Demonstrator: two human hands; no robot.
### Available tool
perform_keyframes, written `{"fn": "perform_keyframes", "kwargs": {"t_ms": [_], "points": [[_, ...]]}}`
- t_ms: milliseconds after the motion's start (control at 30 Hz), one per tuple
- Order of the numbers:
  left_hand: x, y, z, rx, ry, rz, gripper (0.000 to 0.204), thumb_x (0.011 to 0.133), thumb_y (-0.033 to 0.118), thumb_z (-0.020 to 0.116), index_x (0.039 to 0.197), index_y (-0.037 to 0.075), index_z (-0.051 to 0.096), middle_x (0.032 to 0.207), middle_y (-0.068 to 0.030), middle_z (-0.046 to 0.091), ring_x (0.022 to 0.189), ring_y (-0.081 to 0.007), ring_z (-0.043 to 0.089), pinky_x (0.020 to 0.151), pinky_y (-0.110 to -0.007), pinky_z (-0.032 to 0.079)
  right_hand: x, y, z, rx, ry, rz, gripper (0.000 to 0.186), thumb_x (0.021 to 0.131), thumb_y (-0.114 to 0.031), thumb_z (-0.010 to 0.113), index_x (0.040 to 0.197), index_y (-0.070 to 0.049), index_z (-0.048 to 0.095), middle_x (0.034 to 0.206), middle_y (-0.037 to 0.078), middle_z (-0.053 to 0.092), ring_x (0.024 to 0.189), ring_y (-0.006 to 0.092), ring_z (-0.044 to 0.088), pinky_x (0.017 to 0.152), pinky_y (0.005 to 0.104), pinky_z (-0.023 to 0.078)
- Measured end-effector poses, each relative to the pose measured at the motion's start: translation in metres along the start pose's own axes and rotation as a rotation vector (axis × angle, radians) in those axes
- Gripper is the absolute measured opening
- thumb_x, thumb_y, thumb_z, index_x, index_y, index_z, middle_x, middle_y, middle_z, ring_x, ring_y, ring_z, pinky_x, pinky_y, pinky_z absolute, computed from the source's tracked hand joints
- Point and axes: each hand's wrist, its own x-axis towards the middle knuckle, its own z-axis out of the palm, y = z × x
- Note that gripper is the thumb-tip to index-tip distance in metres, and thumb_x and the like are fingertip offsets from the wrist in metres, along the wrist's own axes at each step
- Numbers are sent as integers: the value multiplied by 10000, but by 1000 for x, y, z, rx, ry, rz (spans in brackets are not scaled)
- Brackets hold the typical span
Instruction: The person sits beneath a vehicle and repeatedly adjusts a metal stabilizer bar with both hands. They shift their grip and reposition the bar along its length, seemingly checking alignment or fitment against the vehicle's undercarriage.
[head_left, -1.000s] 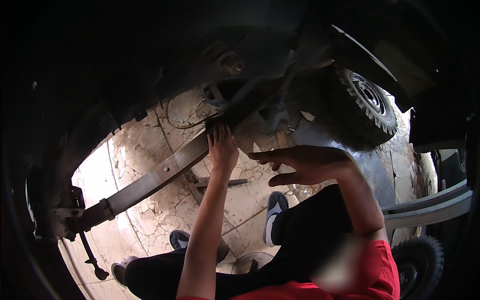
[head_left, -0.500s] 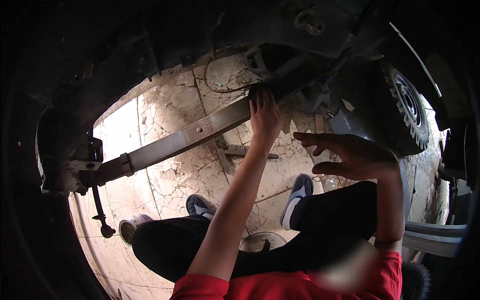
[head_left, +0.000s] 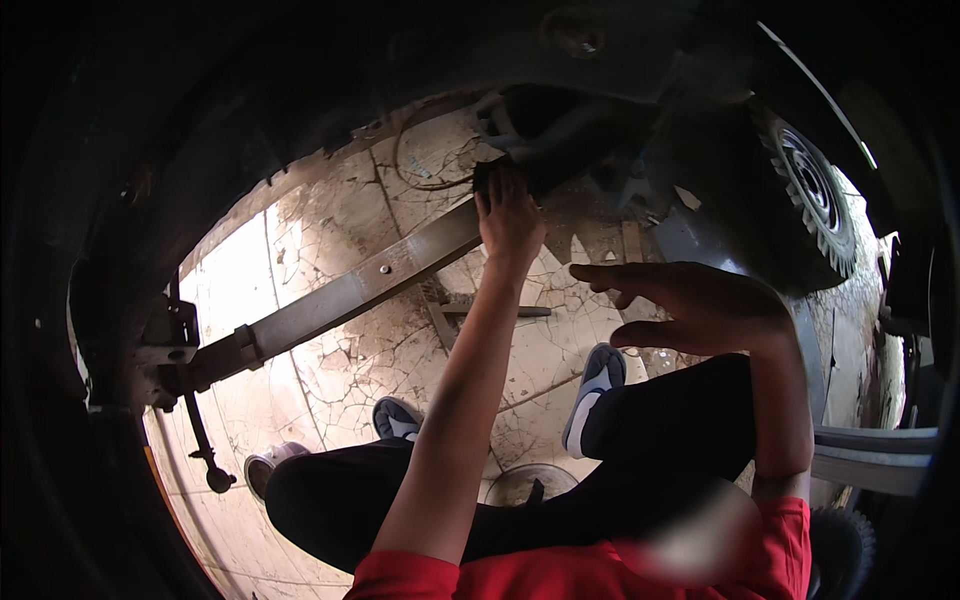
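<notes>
A long greyish metal bar (head_left: 330, 298), shaped like a vehicle leaf spring, runs slantwise under the dark vehicle body, with a small bolt (head_left: 385, 269) in its face. Over the bar's upper right part lies my left hand (head_left: 513, 222), its fingers bent over a dark, pad-like piece (head_left: 486, 172). What that piece is made of is too dark to tell. My right hand (head_left: 690, 310) hangs in the air to the right, fingers stretched and thumb apart, holding nothing. Beyond my left hand the bar fades into shadow.
A brush-like tool (head_left: 500, 311) lies on the cracked tile floor (head_left: 545, 350) below the bar. Near my knees stand a metal can (head_left: 268, 465) and a round pan (head_left: 510, 480). A rod (head_left: 205, 445) hangs at left. To the right is a treaded wheel (head_left: 812, 185).
The view has shifted slightly. My left hand has slid a little leftward along the bar, and more of the dark piece shows. My right hand keeps its open pose.
</notes>
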Motion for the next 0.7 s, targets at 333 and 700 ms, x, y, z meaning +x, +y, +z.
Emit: {"fn": "perform_keyframes", "kwargs": {"t_ms": [333,700], "points": [[-13,9,10,184,-40,45,572,999,262,430,1534,63,379,1621,-133,335,1503,-278,303,1188,-540,291,2,9,-1,13,-74,17,730,976,-531,595,1543,-126,379,1424,186,571,1191,330,644,1025,431,511],[-10,-3,10,191,8,117,542,1036,245,382,1548,69,358,1622,-121,333,1498,-271,311,1203,-500,274,-4,4,-5,11,-61,97,712,987,-459,614,1549,-100,366,1404,199,584,1224,317,626,1042,424,495]]}}
